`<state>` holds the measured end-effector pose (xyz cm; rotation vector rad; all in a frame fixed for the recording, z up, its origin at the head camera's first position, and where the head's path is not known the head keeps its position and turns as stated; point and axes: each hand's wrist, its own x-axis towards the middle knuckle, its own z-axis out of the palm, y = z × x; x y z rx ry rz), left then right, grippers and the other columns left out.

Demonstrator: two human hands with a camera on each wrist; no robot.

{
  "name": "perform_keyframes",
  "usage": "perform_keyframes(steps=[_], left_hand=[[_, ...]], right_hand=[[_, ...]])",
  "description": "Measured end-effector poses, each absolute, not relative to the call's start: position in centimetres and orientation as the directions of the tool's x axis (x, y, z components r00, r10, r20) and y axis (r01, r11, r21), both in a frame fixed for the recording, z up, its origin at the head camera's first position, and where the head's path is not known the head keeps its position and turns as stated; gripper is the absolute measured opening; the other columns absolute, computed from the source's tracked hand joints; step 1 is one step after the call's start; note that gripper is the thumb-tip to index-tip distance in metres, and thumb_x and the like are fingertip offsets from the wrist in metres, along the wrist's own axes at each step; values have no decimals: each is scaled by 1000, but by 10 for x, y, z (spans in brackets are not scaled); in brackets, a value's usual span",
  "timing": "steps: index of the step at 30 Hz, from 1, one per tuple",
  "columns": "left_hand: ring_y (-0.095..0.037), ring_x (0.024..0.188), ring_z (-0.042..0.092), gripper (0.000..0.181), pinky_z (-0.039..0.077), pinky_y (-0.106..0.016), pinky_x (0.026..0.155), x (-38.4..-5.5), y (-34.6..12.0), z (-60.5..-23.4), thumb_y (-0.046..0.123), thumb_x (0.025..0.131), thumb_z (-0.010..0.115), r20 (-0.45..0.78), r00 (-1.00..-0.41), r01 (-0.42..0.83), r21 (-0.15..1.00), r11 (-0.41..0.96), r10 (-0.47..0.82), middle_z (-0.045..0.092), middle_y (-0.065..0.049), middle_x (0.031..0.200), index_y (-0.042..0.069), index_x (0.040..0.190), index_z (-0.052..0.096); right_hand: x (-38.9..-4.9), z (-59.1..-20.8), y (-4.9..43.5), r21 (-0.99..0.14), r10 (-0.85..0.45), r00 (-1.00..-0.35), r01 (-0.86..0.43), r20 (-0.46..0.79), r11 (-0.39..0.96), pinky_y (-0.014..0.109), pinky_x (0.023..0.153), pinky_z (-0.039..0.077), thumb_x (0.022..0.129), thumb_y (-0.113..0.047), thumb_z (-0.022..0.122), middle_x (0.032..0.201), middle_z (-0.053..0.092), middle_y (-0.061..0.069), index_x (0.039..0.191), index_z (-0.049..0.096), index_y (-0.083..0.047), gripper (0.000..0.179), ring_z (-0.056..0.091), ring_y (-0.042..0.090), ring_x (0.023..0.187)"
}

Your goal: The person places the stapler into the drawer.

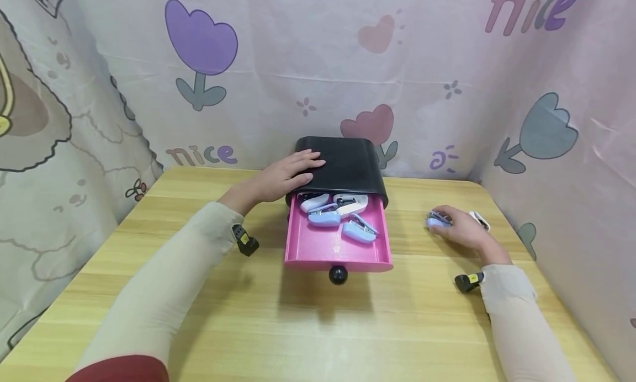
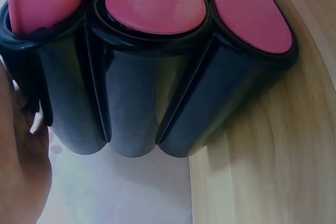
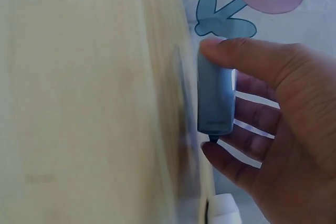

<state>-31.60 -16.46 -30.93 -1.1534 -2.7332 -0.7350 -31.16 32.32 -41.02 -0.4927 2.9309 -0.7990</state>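
Observation:
My left hand [image 1: 284, 178] rests flat on top of a black drawer cabinet [image 1: 348, 161], fingers straight. The cabinet's top drawer [image 1: 313, 249], pink with a black ball knob [image 1: 338, 275], is pulled out. Toward the back of it lie two blue staplers, a left one [image 1: 325, 218] and a right one [image 1: 359, 234], and two white staplers, one to the left [image 1: 314, 204] and one to the right [image 1: 354, 205]. Over at the right of the table, my right hand [image 1: 464, 227] grips another blue stapler [image 3: 215, 98] between thumb and fingers. Just beside that hand is a white stapler [image 1: 481, 221], partly hidden.
Below the open drawer, more pink drawer fronts [image 2: 157, 3] show in the left wrist view. The cabinet stands at the back of a wooden table [image 1: 238, 327]. A printed cloth [image 1: 298, 56] hangs behind the table and along its sides.

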Motion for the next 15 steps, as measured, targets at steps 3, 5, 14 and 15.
perform_keyframes(steps=[3, 5, 14, 15], left_hand=[[-16, 148, 11, 50, 12, -51, 117, -315, -164, -309, 41, 103, 40, 256, -712, 694, 399, 600, 653, 28, 1, 159, 23, 149, 43], [-17, 148, 11, 49, 12, -50, 118, -315, -164, -308, 39, 103, 41, 261, -710, 696, 402, 595, 654, 28, 0, 159, 22, 149, 43], [-17, 148, 12, 49, 12, -51, 117, -315, -164, -309, 40, 103, 41, 261, -711, 695, 403, 596, 653, 28, 0, 159, 23, 149, 44], [-17, 148, 12, 49, 12, -51, 117, -314, -164, -309, 40, 103, 41, 260, -712, 694, 406, 595, 653, 28, 0, 159, 23, 149, 44]], right_hand=[[-309, -404, 320, -516, -310, -950, -282, 33, 809, 64, 99, 35, 95, -39, 64, 134, 49, 31, 145, 41, -4, 65, 47, 48, 120], [-307, -399, 317, -522, -303, -951, -284, 51, 804, 65, 98, 35, 96, -38, 63, 136, 47, 32, 148, 38, -6, 66, 46, 49, 120], [-302, -383, 308, -535, -299, -944, -327, 141, 779, 63, 95, 39, 95, -41, 63, 139, 46, 27, 147, 41, -6, 67, 48, 46, 118], [-301, -381, 307, -538, -299, -943, -329, 146, 776, 62, 94, 41, 95, -41, 63, 138, 47, 27, 147, 41, -5, 67, 49, 46, 116]])
